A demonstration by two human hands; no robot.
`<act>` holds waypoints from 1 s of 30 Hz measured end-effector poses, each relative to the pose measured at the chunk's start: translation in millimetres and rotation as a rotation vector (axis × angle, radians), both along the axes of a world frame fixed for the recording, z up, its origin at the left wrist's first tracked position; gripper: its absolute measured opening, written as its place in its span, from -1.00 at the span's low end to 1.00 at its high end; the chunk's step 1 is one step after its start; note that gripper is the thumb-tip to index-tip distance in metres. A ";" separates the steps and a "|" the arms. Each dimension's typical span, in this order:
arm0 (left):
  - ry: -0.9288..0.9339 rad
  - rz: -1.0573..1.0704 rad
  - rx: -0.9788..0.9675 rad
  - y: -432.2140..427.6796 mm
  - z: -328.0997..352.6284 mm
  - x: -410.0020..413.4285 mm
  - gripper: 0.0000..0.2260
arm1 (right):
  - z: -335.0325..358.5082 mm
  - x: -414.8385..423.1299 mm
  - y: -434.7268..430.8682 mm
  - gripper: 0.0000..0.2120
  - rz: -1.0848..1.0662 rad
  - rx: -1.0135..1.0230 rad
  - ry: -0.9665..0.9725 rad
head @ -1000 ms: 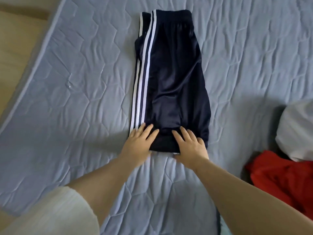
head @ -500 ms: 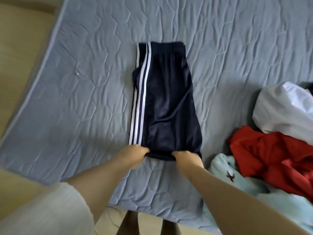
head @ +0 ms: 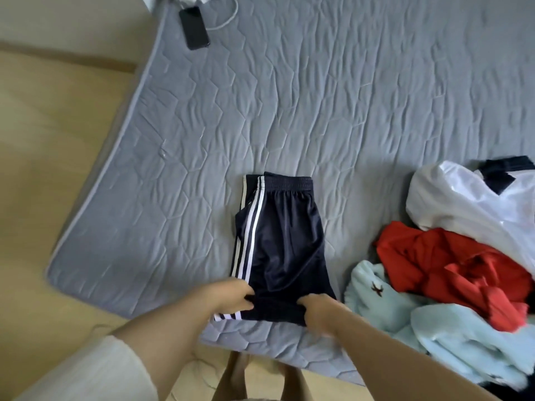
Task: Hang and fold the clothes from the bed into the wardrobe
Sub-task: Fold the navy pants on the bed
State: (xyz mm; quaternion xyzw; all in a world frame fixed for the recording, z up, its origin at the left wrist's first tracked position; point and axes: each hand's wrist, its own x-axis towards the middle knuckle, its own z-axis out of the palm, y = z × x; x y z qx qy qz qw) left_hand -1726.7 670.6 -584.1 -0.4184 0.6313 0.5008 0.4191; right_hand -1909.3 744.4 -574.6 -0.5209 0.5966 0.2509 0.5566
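Your fingers [head: 246,290] are curled tight on cloth, not spread. Your left hand [head: 231,296] grips the near hem of the navy shorts [head: 283,241] at the striped corner. Your right hand [head: 318,314] pinches the same hem at the plain corner, with dark fabric bunched between the two. From that grip the shorts run straight away from you — long axis pointing up the bed, waistband [head: 289,183] at the far end, white stripes [head: 250,233] along the left side. They lie halved lengthwise, so the fold that looks due is hem to waistband. That fold goes forward, away from your body, with both hands travelling together; neither is nearer the waistband than the other. The hem sits close to the near edge of the mattress [head: 318,111], with the floor [head: 58,169] under your wrists, so I'd avoid dragging the cloth back toward you. Beyond the waistband and off to the left, the quilted cover gives you room to work. The right is tighter — a pale blue fleece [head: 434,328], a red garment [head: 451,264] and a white one [head: 469,204] are heaped near that side, apart from the shorts. A phone [head: 194,27] and its cable [head: 228,15] lie well away at the far left corner.
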 end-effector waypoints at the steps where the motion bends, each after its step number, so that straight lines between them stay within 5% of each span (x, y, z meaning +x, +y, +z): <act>1: 0.028 -0.040 -0.047 -11.9 3.9 -4.9 -0.78 | 3.9 -5.0 -11.4 -0.55 -0.008 -0.018 0.012; 9: 0.153 -0.209 -0.424 -114.9 24.9 -46.3 -0.84 | 21.6 -42.7 -100.5 -0.58 -0.066 -0.317 0.183; 13: 0.155 -0.076 -0.793 -143.3 17.6 -67.5 -0.72 | 12.3 -52.5 -127.9 -0.56 -0.218 -0.707 0.350; 16: 0.202 0.061 -1.053 -140.8 -2.3 -70.6 -0.60 | -5.5 -54.4 -130.5 -0.54 -0.422 -0.785 0.365; 22: 0.135 0.646 -0.764 -109.5 -70.8 -45.6 -0.31 | -62.3 -57.2 -116.5 -0.40 -0.619 -0.491 0.342; 26: 0.089 1.105 -0.499 -110.8 -106.2 -36.7 -0.16 | -95.6 -63.2 -116.8 -0.31 -1.021 -0.349 0.186; 30: 0.155 1.333 -0.471 -117.3 -113.7 -29.2 -0.66 | -112.4 -64.3 -117.8 -0.50 -1.220 -0.319 0.122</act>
